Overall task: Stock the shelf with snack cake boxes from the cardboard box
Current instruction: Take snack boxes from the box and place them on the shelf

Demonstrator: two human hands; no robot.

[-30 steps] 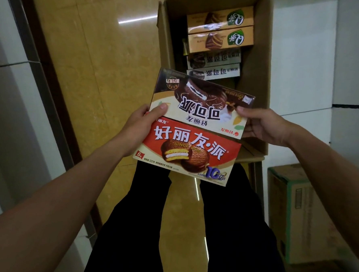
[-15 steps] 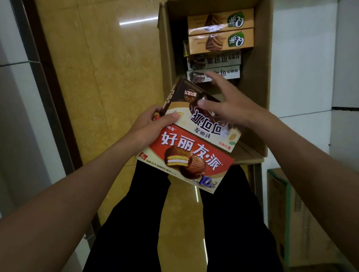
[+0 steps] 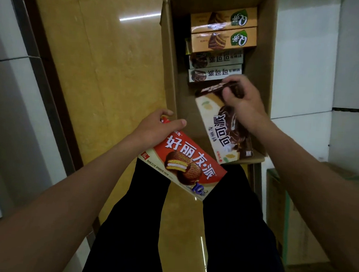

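My left hand (image 3: 154,128) grips the top-left corner of a red snack cake box (image 3: 183,165), held tilted over my legs. My right hand (image 3: 242,102) pinches the far end of a brown-and-cream cocoa pie box (image 3: 221,130), which lies lengthwise over the near part of the open cardboard box (image 3: 167,72). Inside the cardboard box stand two tan boxes (image 3: 222,35) at the far end and two grey cocoa pie boxes (image 3: 215,67) in front of them.
A yellow tiled floor (image 3: 114,79) lies to the left, bordered by a dark strip and grey panels. White wall tiles (image 3: 305,59) sit to the right. A second cardboard carton with green tape (image 3: 295,227) stands at the lower right beside my dark-trousered legs.
My right hand took the brown cocoa pie box off the red box and turned it lengthwise over the cardboard box. The left hand now holds only the red box, tilted lower.
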